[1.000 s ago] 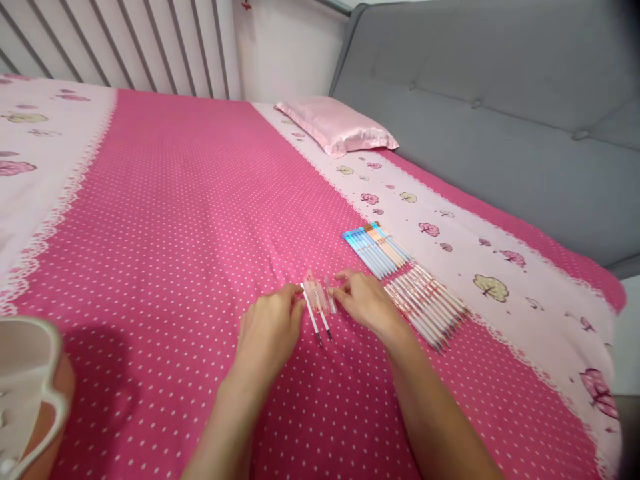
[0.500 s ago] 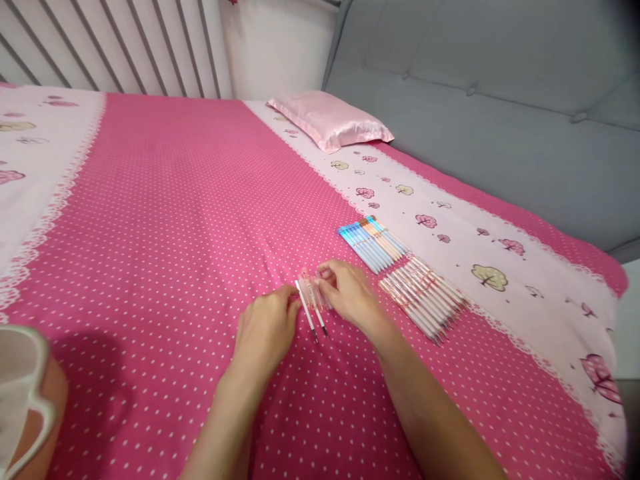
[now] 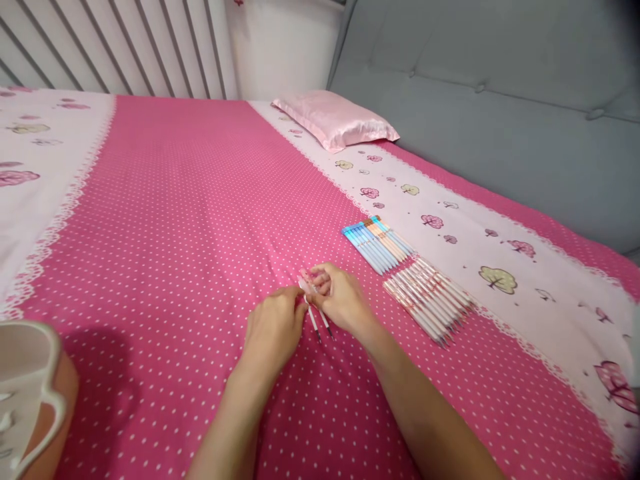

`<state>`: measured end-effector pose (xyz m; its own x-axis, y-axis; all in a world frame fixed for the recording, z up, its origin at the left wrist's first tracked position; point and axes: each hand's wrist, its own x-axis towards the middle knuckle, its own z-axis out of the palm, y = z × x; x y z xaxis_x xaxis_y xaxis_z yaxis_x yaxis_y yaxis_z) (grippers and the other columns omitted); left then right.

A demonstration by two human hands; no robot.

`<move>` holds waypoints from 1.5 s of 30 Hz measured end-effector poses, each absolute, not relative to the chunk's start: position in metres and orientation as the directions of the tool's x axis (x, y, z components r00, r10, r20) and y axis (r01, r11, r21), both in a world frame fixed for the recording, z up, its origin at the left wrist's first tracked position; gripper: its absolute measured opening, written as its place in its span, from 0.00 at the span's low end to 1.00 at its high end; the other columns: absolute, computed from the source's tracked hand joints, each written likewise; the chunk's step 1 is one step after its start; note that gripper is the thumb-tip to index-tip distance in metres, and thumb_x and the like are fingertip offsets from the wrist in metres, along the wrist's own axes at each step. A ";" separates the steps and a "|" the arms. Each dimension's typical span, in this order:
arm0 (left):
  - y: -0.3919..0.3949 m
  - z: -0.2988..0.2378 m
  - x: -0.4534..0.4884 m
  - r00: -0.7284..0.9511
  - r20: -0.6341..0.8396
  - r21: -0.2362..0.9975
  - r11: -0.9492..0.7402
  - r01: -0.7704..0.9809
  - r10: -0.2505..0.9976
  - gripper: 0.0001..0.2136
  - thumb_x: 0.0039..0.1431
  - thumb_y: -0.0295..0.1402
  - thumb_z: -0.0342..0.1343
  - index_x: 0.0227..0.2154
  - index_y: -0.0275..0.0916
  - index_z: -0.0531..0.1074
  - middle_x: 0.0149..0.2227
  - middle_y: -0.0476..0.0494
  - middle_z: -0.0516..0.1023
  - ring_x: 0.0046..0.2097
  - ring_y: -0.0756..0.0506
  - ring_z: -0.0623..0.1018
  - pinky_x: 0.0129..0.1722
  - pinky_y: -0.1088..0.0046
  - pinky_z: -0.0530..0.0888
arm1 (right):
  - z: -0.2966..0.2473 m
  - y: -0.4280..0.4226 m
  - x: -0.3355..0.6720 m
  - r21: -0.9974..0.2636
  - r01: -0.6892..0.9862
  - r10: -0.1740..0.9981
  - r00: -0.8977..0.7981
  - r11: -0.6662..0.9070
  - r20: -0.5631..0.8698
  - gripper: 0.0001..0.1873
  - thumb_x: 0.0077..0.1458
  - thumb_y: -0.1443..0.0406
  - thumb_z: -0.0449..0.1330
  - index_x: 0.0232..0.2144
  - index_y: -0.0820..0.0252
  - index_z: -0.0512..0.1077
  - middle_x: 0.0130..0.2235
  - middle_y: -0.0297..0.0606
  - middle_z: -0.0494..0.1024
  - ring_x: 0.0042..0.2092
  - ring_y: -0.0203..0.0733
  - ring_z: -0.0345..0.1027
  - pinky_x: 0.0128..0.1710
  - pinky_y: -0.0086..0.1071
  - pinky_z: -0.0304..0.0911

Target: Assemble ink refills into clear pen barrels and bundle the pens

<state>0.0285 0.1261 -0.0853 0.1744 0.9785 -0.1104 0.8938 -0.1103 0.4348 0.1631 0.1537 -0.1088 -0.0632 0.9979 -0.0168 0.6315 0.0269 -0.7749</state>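
Fingers [image 3: 320, 280] of both hands | pinching pens [image 3: 315, 313] | tips toward wrists

The bedsheet [image 3: 175, 220] is matt printed cloth, smooth with faint creases. Beyond the pens [image 3: 407, 280], which look like smooth glossy plastic, the pillow [image 3: 335, 123] has a satin sheen. Behind it the headboard [image 3: 500, 113] is matt grey padded fabric.

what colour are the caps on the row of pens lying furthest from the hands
Mostly light blue, with a few orange ones among them, on the far row of pens; the head view shows it.
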 end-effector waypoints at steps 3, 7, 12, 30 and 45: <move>0.126 -0.084 0.029 0.175 -0.114 0.428 -0.110 0.897 0.978 0.09 0.60 0.33 0.47 0.36 0.38 0.71 0.36 0.40 0.78 0.36 0.41 0.76 0.32 0.69 0.66 | -0.113 0.156 0.163 -0.845 0.532 0.995 -0.048 -0.052 -0.091 0.21 0.42 0.71 0.64 0.42 0.60 0.68 0.32 0.33 0.75 0.29 0.32 0.69 0.29 0.26 0.63; 0.125 -0.083 0.029 0.177 -0.118 0.432 -0.110 0.895 0.977 0.10 0.60 0.33 0.46 0.37 0.39 0.71 0.38 0.40 0.78 0.36 0.41 0.76 0.32 0.69 0.66 | -0.116 0.156 0.164 -0.830 0.557 0.996 -0.040 -0.039 -0.074 0.18 0.47 0.66 0.62 0.43 0.61 0.67 0.31 0.34 0.75 0.29 0.33 0.69 0.29 0.27 0.63; 0.125 -0.084 0.029 0.153 -0.121 0.421 -0.088 0.903 0.981 0.09 0.60 0.33 0.45 0.37 0.38 0.70 0.36 0.39 0.78 0.36 0.41 0.76 0.31 0.69 0.66 | -0.116 0.153 0.161 -0.701 0.709 0.997 -0.065 0.079 0.046 0.15 0.50 0.66 0.57 0.43 0.61 0.66 0.33 0.36 0.75 0.31 0.35 0.69 0.32 0.29 0.63; 0.124 -0.086 0.029 0.141 -0.123 0.450 -0.071 0.890 0.982 0.13 0.59 0.32 0.46 0.44 0.37 0.71 0.41 0.38 0.78 0.41 0.39 0.77 0.36 0.66 0.69 | -0.097 0.162 0.198 -0.681 0.725 0.995 0.073 -0.102 -0.071 0.14 0.40 0.73 0.59 0.34 0.63 0.69 0.29 0.34 0.75 0.29 0.34 0.68 0.33 0.28 0.64; 0.124 -0.087 0.028 0.125 -0.107 0.485 -0.058 0.873 0.986 0.13 0.59 0.29 0.45 0.42 0.39 0.71 0.41 0.39 0.78 0.43 0.39 0.77 0.38 0.67 0.69 | -0.095 0.141 0.151 -0.510 0.860 0.998 -0.051 0.026 -0.035 0.11 0.50 0.67 0.59 0.39 0.58 0.69 0.35 0.39 0.77 0.34 0.39 0.71 0.32 0.29 0.59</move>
<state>0.0278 0.1243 -0.0866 0.1252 0.9863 -0.1071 0.8725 -0.0580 0.4851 0.1510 0.1408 -0.0955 -0.0507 0.9981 -0.0347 0.8597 0.0259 -0.5102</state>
